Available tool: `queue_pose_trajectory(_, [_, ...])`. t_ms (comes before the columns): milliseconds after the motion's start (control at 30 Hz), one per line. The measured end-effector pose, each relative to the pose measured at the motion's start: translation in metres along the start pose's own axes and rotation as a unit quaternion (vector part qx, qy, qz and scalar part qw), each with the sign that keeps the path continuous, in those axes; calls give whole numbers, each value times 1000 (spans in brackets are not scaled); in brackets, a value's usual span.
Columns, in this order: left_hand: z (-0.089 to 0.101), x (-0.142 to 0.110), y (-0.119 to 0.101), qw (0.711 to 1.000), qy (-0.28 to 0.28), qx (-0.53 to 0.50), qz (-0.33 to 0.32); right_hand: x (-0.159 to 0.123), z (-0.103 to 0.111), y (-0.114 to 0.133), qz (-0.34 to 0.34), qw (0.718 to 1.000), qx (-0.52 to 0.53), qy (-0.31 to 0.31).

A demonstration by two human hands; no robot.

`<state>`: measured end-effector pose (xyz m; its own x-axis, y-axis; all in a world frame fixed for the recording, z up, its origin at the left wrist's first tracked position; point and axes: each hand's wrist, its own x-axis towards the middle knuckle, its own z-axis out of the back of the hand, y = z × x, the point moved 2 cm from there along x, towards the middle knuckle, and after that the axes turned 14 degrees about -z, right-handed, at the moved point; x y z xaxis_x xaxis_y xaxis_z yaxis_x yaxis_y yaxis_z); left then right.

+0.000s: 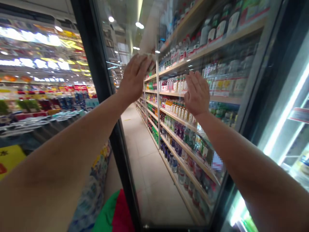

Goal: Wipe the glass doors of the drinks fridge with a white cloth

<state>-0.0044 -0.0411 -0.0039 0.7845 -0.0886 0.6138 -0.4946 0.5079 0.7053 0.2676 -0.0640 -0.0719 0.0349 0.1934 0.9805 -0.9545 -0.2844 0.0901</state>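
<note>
A black-framed glass door stands in front of me, swung out from a lit cooler. Against the upper left part of its pane is my left hand, fingers together and bent. Beside those fingertips is a pale, blurred patch; I cannot tell whether it is a cloth or a reflection. My right hand lies flat against the glass further right and slightly lower, its fingers stretched upward and holding nothing. Both arms reach forward, the left one passing across the door's dark left frame.
Shelves of bottles show in the pane, along with an aisle floor. At right, the cooler's light strip glows. Goods on hangers stand at left, with a yellow sign. Green and red cloth shows below.
</note>
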Motion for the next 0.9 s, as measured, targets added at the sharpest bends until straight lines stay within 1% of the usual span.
queue_pose_trajectory(33, [-3, 1, -8, 1000, -6, 4, -12, 0, 0, 0, 0, 1000, -1, -2])
queue_pose_trajectory(67, [-6, 2, -19, 999, 5, -2, -46, 0, 0, 0, -1, 1000, -3, -3])
queue_pose_trajectory(133, [-13, 3, -39, 987, 61, -32, -144, 0, 0, 0, -3, 1000, -9, -5])
queue_pose_trajectory(167, [-15, 3, -44, 979, 80, -44, -184, 0, 0, 0, -3, 1000, -11, -5])
queue_pose_trajectory(200, [-15, 4, -43, 975, 76, -45, -204, 0, 0, 0, -3, 1000, -13, -7])
queue_pose_trajectory(233, [-14, 5, -39, 979, 47, -35, -196, 0, 1, 1, -2, 1000, -14, -7])
queue_pose_trajectory(300, [-10, 8, -21, 991, -57, 3, -125, -1, 1, 1, -1, 1000, -14, -8])
queue_pose_trajectory(333, [-9, 9, -14, 991, -102, 18, -86, -1, 1, 1, -1, 1000, -13, -11])
queue_pose_trajectory(367, [-11, 10, -10, 990, -127, 26, -60, -1, 1, 1, 0, 1000, -12, -14])
queue_pose_trajectory(400, [-14, 12, -10, 990, -130, 27, -53, -2, 2, 2, 1, 1000, -11, -19])
queue_pose_trajectory(433, [-19, 14, -16, 991, -117, 20, -65, -2, 2, 2, 6, 1000, -9, -24])
queue_pose_trajectory(500, [-31, 21, -36, 992, -76, -11, -101, -3, 3, 3, 34, 999, -7, -23])
queue_pose_trajectory(533, [-36, 26, -48, 992, -68, -34, -105, -3, 3, 3, 56, 998, -5, -17])
queue_pose_trajectory(633, [-44, 45, -80, 988, -86, -107, -67, -4, 1, 1, 111, 994, -3, 5])
queue_pose_trajectory(667, [-44, 50, -87, 986, -86, -124, -63, -4, 0, -1, 118, 993, -3, 7])
queue_pose_trajectory(700, [-43, 55, -91, 985, -78, -137, -73, -4, 0, -3, 121, 993, -4, 8])
queue_pose_trajectory(767, [-38, 57, -91, 980, -45, -155, -113, -4, -2, -6, 121, 993, -8, 4])
queue_pose_trajectory(800, [-34, 53, -86, 978, -29, -159, -133, -4, -2, -7, 121, 993, -10, -3])
queue_pose_trajectory(867, [-24, 39, -66, 978, -8, -149, -149, -4, -2, -9, 119, 993, -13, -24])
queue_pose_trajectory(900, [-18, 28, -53, 981, -5, -132, -140, -5, -2, -9, 118, 992, -14, -32])
